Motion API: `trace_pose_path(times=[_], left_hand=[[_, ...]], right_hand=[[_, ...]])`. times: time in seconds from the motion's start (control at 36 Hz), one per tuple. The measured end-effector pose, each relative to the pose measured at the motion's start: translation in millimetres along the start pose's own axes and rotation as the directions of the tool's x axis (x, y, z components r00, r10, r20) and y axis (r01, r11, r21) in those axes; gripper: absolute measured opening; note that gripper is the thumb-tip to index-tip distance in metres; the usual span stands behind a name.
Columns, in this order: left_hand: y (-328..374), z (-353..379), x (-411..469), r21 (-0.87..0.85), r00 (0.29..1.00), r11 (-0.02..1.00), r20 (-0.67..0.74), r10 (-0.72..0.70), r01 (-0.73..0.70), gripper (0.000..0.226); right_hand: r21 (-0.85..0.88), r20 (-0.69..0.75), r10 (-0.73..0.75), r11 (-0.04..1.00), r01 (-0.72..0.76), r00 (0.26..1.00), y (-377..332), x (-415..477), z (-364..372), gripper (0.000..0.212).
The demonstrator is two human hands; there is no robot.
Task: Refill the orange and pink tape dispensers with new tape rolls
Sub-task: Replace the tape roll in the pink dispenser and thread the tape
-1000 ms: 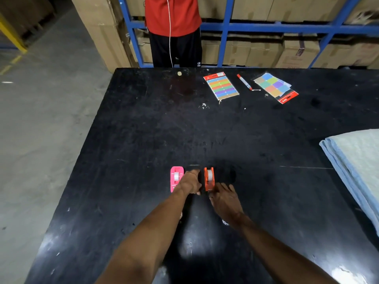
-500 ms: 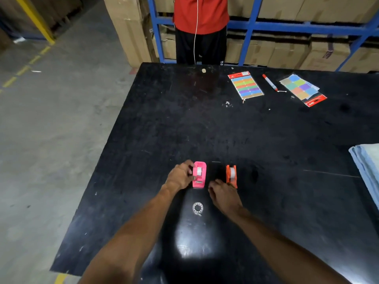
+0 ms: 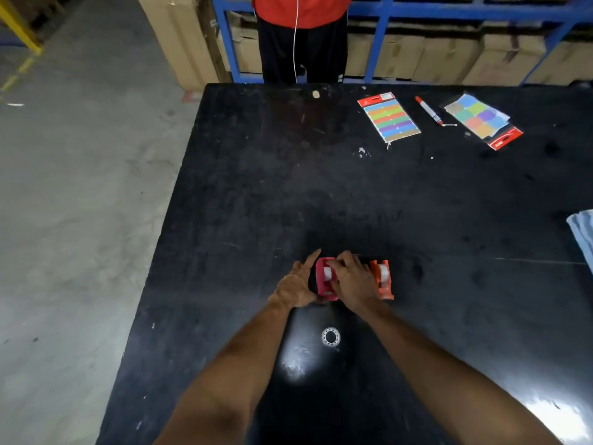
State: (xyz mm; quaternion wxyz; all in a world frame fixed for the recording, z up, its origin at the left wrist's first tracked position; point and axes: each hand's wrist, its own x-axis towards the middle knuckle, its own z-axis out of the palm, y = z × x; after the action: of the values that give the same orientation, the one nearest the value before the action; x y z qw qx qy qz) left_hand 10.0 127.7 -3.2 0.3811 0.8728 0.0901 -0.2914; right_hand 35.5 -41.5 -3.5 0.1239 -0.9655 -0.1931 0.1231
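Note:
The pink tape dispenser [image 3: 324, 279] stands on the black table [image 3: 385, 203] with a white roll showing in it. My left hand [image 3: 296, 285] grips its left side, index finger stretched forward. My right hand [image 3: 351, 281] lies over its right side with fingertips on the top of the roll. The orange tape dispenser [image 3: 383, 279], also holding a white roll, stands free just to the right of my right hand. A clear tape roll [image 3: 330, 336] lies flat on the table nearer to me, between my forearms.
At the far side lie a pack of coloured sticky strips [image 3: 389, 117], a red marker [image 3: 429, 110] and a pack of coloured notes [image 3: 481, 118]. A person in a red top [image 3: 301, 33] stands behind the table. A folded blue cloth [image 3: 584, 232] is at the right edge.
My right hand has moved left from beside the orange dispenser onto the pink dispenser. My left hand stays on the pink dispenser's left side. The camera has shifted.

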Motion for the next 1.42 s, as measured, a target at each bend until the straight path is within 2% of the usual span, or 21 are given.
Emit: trace_pose_path(times=[0.14, 0.47, 0.61, 0.72, 0.78, 0.83, 0.92, 0.97, 1.03, 1.17, 1.28, 1.42], left_hand=[[-0.4, -0.8, 4.9, 0.063, 1.000, 0.998, 0.016, 0.016, -0.017, 0.122], [1.3, -6.1, 4.7, 0.123, 0.998, 0.991, 0.048, 0.048, -0.054, 0.114], [-3.0, -3.3, 9.1, 0.130, 0.997, 0.989, 0.037, 0.062, -0.067, 0.123], [-0.4, -7.4, 2.0, 0.097, 0.989, 0.990, 0.120, 0.086, -0.098, 0.136], [1.4, -11.2, -7.8, 0.062, 0.992, 0.996, 0.111, 0.055, -0.063, 0.128], [3.4, -13.8, -16.3, -0.007, 0.996, 0.997, 0.035, 0.081, -0.080, 0.110], [10.3, -11.7, -24.0, -0.246, 0.991, 0.962, -0.078, 0.104, -0.121, 0.069], [18.5, -11.4, -32.0, -0.412, 0.994, 0.905, -0.070, 0.080, -0.102, 0.037], [26.8, -10.0, -41.0, -0.523, 0.997, 0.849, -0.011, 0.081, -0.075, 0.020], [28.1, -0.6, -50.9, -0.513, 0.983, 0.839, -0.108, 0.148, -0.183, 0.014], [27.8, 4.3, -54.5, -0.542, 0.975, 0.812, -0.169, 0.144, -0.215, 0.020], [29.1, 9.1, -59.0, -0.613, 0.975, 0.760, -0.177, 0.135, -0.216, 0.019]], right_hand=[[0.024, 0.046, 0.011, 1.000, -0.012, 0.999, -1.7, 7.4, 0.3, 0.034], [0.213, 0.268, -0.034, 0.977, -0.025, 0.963, 5.9, 18.9, -18.5, 0.044], [0.248, 0.223, -0.053, 0.969, -0.004, 0.973, 13.9, 14.2, -26.8, 0.039], [0.252, 0.187, -0.062, 0.968, 0.013, 0.980, 10.4, 5.3, -36.3, 0.035], [0.235, 0.166, -0.051, 0.972, 0.011, 0.985, 9.6, 1.9, -37.5, 0.034], [0.229, 0.148, -0.046, 0.973, 0.011, 0.988, 7.7, -3.4, -40.4, 0.033], [0.218, 0.140, -0.045, 0.976, 0.013, 0.989, 5.6, -9.9, -42.1, 0.032], [0.203, 0.122, -0.048, 0.979, 0.022, 0.991, 1.4, -15.4, -46.2, 0.032], [0.188, 0.098, -0.054, 0.982, 0.035, 0.994, -2.7, -20.3, -51.0, 0.029], [0.272, 0.054, -0.071, 0.961, 0.053, 0.996, -4.6, -30.4, -54.2, 0.028], [0.334, 0.002, -0.058, 0.941, 0.054, 0.998, -3.8, -38.7, -51.9, 0.033], [0.393, -0.035, -0.013, 0.919, 0.026, 0.999, -10.8, -52.2, -52.9, 0.028]])
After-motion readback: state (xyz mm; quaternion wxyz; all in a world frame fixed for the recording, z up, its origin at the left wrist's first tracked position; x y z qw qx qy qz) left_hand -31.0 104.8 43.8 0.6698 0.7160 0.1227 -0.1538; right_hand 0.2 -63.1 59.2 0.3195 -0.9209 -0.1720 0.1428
